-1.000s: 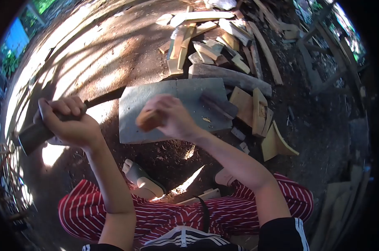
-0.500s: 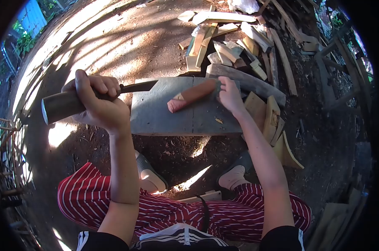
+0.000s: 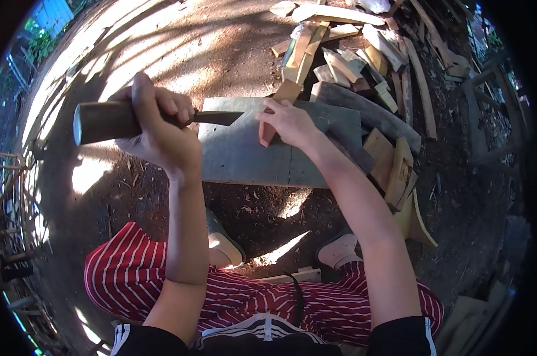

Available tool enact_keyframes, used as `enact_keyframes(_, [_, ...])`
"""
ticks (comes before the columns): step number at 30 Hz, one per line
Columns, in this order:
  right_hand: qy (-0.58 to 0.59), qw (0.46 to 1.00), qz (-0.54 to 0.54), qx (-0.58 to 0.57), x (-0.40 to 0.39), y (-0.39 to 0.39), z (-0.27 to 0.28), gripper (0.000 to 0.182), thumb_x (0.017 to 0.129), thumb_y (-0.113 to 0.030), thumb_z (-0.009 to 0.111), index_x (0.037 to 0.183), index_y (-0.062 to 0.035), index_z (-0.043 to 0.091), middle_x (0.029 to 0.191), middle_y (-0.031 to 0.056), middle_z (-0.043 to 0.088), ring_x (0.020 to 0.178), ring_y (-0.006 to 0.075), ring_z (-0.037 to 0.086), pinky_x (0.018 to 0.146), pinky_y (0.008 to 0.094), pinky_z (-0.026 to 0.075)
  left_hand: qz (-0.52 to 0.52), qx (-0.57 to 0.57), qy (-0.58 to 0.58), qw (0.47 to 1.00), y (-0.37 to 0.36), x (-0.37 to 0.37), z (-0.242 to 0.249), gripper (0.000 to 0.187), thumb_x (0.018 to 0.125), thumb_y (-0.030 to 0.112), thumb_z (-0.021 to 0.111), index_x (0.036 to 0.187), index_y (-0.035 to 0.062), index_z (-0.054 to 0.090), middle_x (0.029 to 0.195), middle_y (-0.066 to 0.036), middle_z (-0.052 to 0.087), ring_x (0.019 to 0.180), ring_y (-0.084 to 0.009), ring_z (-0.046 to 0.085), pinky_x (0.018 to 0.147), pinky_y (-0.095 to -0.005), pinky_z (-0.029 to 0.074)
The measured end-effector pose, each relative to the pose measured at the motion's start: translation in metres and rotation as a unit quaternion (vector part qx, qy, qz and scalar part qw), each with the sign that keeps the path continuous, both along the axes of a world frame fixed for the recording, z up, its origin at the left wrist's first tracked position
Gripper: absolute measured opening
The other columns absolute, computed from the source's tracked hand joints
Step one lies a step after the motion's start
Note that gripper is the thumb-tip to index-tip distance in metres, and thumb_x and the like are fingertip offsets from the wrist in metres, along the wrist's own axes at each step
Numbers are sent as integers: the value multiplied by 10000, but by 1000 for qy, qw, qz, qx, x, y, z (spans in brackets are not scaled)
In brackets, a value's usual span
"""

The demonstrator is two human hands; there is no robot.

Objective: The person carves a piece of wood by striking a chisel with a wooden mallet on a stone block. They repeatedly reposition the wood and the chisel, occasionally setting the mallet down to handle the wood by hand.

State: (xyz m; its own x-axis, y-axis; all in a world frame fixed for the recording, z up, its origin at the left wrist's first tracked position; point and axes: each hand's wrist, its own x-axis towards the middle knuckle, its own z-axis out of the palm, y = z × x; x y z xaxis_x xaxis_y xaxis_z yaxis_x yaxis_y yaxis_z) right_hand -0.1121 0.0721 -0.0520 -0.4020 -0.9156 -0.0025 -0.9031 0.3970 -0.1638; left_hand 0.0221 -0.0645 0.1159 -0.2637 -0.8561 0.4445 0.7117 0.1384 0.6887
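Observation:
My left hand (image 3: pixel 161 121) is wrapped round the thick wooden handle of a knife (image 3: pixel 109 120), whose dark blade points right over the left part of a grey block (image 3: pixel 239 157). Above that block my right hand (image 3: pixel 289 123) grips a reddish-brown wooden piece (image 3: pixel 288 91) near its middle, with fingers bent round it. The piece stands at a slant, its upper end leaning right and its lower end near the block's surface. Whether it touches the block I cannot tell.
Beyond the block, cut wood pieces (image 3: pixel 340 66) lie heaped on the dirt ground. A curved log (image 3: pixel 369 110) runs along its right side, with more wood offcuts (image 3: pixel 382 155) beside it. My feet rest below the block.
My right hand has moved left and closed round the wooden piece, which has turned more upright. My left hand has risen slightly and shifted right with the knife.

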Motion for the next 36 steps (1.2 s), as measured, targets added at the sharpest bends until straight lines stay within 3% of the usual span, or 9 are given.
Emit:
enact_keyframes(3, [-22, 991, 1, -136, 2, 23, -1, 508, 763, 46, 614, 1187, -231, 583, 1287, 59, 494, 1067, 316, 603, 828, 417, 557, 26, -4, -30, 999, 0, -2, -8, 192, 924, 84, 582, 764, 91, 476, 524, -9, 441, 386, -90, 393, 354, -241, 321])
enact_keyframes(6, [-133, 981, -47, -131, 15, 51, 15, 440, 785, 16, 607, 1167, -199, 574, 1240, 86, 503, 1044, 350, 595, 813, 443, 546, 33, -60, 17, 998, -2, -4, -19, 170, 895, 69, 638, 863, 63, 472, 507, -1, 468, 374, -72, 439, 337, -236, 346])
enact_keyframes(11, [-122, 962, -176, -169, 23, 66, 8, 373, 860, -142, 623, 1222, -160, 535, 1237, 121, 503, 1068, 366, 570, 831, 462, 522, -25, -41, -9, 999, 15, -12, -32, 159, 889, 5, 637, 908, 34, 482, 518, -6, 478, 404, -77, 472, 368, -234, 360])
enact_keyframes(15, [-38, 914, -340, -217, 1, 29, -14, 577, 813, -358, 724, 1273, -113, 476, 1235, 169, 489, 1109, 388, 544, 891, 493, 491, -60, -48, -47, 996, 32, -13, -38, 148, 887, -3, 641, 848, 49, 509, 531, -15, 500, 419, -81, 499, 380, -232, 375])
enact_keyframes(18, [-126, 882, -413, -190, 3, -2, -16, 696, 756, -346, 761, 1318, -106, 429, 1263, 211, 450, 1128, 426, 518, 932, 503, 467, -81, -73, -54, 993, 37, -16, -40, 161, 884, 2, 649, 804, 52, 519, 537, -12, 515, 427, -78, 514, 382, -225, 381])
enact_keyframes(22, [-36, 937, -290, -190, 11, 6, -40, 783, 760, -231, 722, 1436, -146, 336, 1264, 234, 415, 1105, 430, 478, 936, 491, 455, -106, -91, -78, 987, 36, -18, -48, 148, 877, 15, 666, 808, 49, 539, 541, -5, 530, 431, -75, 523, 385, -214, 388])
enact_keyframes(27, [-82, 930, -286, -217, 9, 12, -37, 631, 917, -466, 556, 1419, -123, 390, 1258, 225, 440, 1135, 423, 456, 1006, 502, 383, -129, -91, -158, 975, 47, -19, -61, 145, 894, 25, 612, 818, 39, 490, 515, -23, 468, 393, -103, 434, 384, -258, 354])
enact_keyframes(30, [-150, 919, -242, -273, -8, 34, -24, 574, 950, -444, 515, 1400, -104, 410, 1252, 216, 466, 1171, 379, 458, 1013, 492, 378, -163, -87, -154, 971, 53, -20, -71, 146, 892, 20, 612, 819, 37, 486, 518, -22, 466, 403, -105, 443, 390, -259, 360])
enact_keyframes(36, [-1, 957, -229, -178, 0, 144, 6, 502, 914, -393, 583, 1317, -104, 504, 1256, 151, 486, 1152, 368, 490, 993, 481, 386, -243, -66, -159, 955, 74, -35, -81, 143, 871, 14, 612, 817, 45, 483, 535, -24, 481, 419, -101, 467, 385, -250, 362])
